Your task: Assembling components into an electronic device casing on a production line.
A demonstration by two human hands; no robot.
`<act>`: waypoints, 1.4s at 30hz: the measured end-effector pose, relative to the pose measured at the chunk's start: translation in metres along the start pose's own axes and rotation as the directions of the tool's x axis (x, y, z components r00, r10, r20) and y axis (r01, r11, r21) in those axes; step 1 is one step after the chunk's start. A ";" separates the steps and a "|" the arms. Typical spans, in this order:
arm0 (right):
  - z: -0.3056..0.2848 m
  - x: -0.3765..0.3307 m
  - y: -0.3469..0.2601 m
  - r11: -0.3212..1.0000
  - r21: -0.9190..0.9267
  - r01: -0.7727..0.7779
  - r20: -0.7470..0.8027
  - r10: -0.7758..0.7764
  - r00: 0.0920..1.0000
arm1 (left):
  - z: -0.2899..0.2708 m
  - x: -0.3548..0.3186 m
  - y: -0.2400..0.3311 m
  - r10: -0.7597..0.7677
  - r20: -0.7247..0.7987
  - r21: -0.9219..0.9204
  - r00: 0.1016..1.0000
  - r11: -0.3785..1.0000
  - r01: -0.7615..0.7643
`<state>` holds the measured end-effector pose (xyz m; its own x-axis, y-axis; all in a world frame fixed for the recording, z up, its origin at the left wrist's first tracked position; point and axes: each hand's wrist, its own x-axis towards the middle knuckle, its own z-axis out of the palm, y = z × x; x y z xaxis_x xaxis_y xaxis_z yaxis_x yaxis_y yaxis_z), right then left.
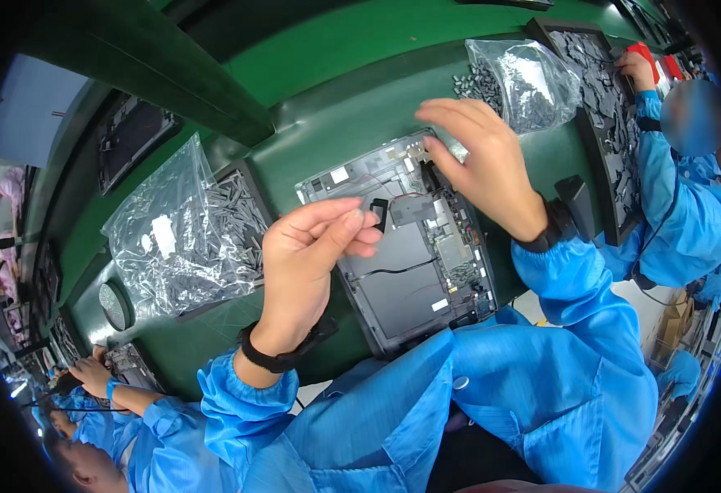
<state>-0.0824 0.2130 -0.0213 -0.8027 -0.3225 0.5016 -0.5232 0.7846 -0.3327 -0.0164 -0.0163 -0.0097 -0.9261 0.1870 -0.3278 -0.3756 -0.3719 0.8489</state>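
Note:
An opened tablet [401,300] lies in front of me, its dark battery, circuit board and thin cables exposed. My left hand [315,246] is above its left side, thumb and forefinger closed on a small black rectangular piece [379,214] with a lighter middle. Over the tablet's far right corner is my right hand [482,160], fingers stretched and thumb apart, with nothing visible in it. Its thumb tip is near the metal parts at that corner; whether it touches them I cannot tell.
A clear plastic bag [176,238] rests over a tray of dark strips [237,205] on the left. Small black pieces [479,86] spill beside another bag [537,86] at the far right. Beyond stands a black tray of parts [615,156]. Co-workers sit on both sides.

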 end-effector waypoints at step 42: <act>0.024 0.024 0.058 0.896 0.194 0.398 0.278 -0.440 0.854 | 0.033 0.104 -0.015 0.370 0.660 0.744 0.654 -0.445 -0.498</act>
<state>-0.1386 0.2378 -0.0474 -0.5350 -0.7676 0.3530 -0.8444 0.4719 -0.2537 -0.1054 0.0391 -0.0425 -0.7205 0.5842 0.3736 0.6559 0.7490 0.0938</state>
